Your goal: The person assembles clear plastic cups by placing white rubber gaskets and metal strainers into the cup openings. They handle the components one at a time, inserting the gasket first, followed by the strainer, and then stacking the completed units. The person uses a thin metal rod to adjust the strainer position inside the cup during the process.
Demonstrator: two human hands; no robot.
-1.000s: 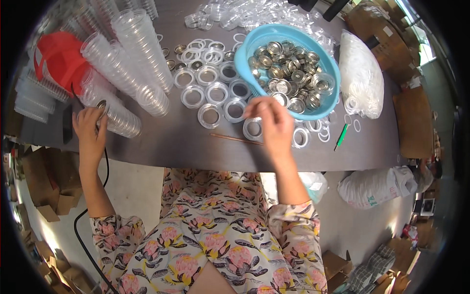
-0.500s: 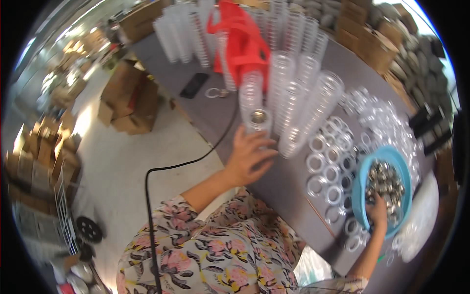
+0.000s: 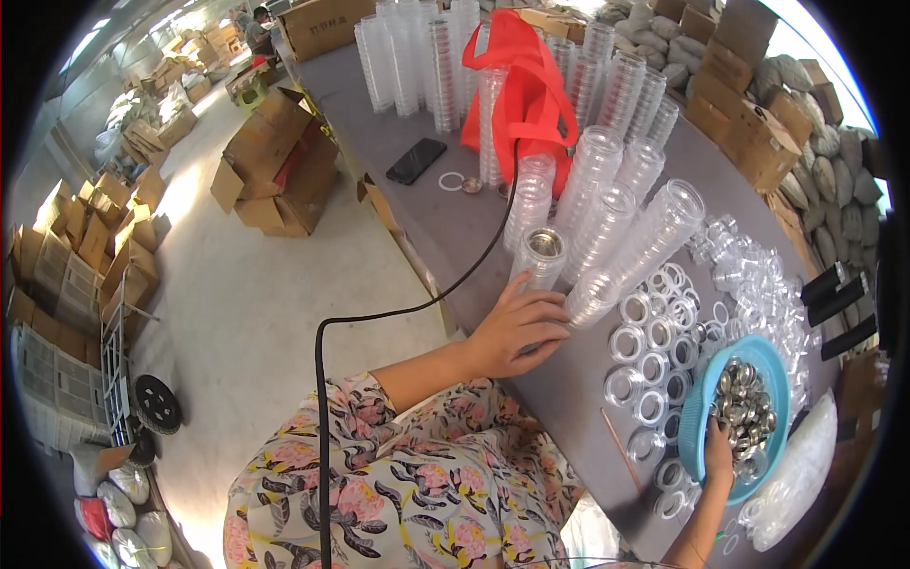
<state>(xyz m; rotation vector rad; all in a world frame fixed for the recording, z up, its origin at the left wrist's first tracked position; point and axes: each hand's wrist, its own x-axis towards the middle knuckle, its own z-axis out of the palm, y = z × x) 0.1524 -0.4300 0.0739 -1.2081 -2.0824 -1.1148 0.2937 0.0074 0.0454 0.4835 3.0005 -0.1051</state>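
Observation:
My left hand (image 3: 524, 330) is beside the front of a short stack of clear round plastic containers (image 3: 542, 270), its fingers stretched out and slightly apart. A shiny metal piece (image 3: 546, 245) lies in the top container. Over at the right, my right hand (image 3: 718, 457) reaches across the near rim of a light blue plastic basket (image 3: 694, 417). Its fingertips are down among many small shiny metal pieces (image 3: 747, 403) and mostly hidden, so I cannot see whether they grip one. Clear plastic rings (image 3: 652, 367) lie in rows left of the basket.
Tall stacks of clear containers (image 3: 592, 228) stand behind my left hand, around a red bag (image 3: 524, 81). A black cable (image 3: 417, 308) runs over the table edge. Loose clear plastic parts (image 3: 749, 275), a phone (image 3: 417, 161), a thin stick (image 3: 621, 448) and a plastic bag (image 3: 796, 474) lie on the table.
The whole view has shifted, moving the table scene lower and to the right in the picture. My left hand stays by the short stack, my right hand in the basket.

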